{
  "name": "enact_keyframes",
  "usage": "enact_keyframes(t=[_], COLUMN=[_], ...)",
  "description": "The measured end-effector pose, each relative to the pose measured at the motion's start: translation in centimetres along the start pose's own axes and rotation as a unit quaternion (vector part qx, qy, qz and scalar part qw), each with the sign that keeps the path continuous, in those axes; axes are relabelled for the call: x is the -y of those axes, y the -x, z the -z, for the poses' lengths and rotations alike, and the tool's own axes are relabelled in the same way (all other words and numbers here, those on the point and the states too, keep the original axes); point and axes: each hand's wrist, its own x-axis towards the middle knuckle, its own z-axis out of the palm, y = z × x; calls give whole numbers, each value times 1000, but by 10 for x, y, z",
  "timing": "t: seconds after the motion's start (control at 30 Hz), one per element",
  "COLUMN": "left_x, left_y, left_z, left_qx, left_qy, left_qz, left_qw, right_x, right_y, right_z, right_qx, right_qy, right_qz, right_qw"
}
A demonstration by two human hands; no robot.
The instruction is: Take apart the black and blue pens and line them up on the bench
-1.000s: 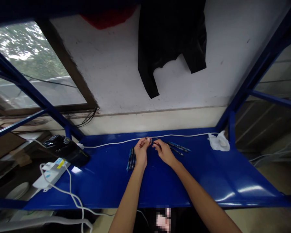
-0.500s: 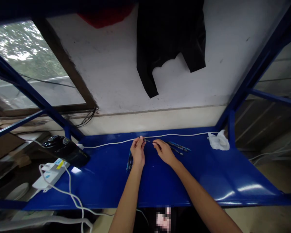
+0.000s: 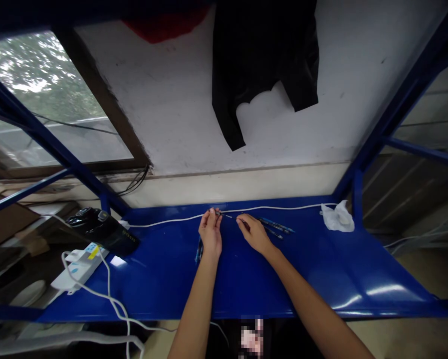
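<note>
Thin pen piece [image 3: 228,216], centre frame: your left hand [image 3: 210,233] grips one end, right hand [image 3: 254,232] pinched near the other, hold unclear. Gap between hands just widened, so parts seem to be separating. Pens [image 3: 276,225] right of centre on bench [image 3: 250,284].

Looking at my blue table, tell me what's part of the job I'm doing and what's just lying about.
Seemingly part of the job:
- slim pen piece at your left hand, pointing toward your right hand
- pens beside your right hand
- pens partly hidden behind your left hand

Seemingly just there:
- black bottle
- power strip
- crumpled white tissue
</note>
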Motion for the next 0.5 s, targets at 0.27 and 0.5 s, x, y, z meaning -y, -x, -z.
enact_keyframes(t=[0.27,0.5], left_x=[2,7], left_y=[6,16], left_z=[-5,-11], left_qx=[40,133], left_qy=[-36,-136], left_qz=[9,49], left_qw=[999,981], right_x=[1,1], right_y=[-1,-1], right_z=[-1,2], right_qx=[0,-11], right_qy=[-3,-6], right_qz=[3,7], right_qw=[1000,1000])
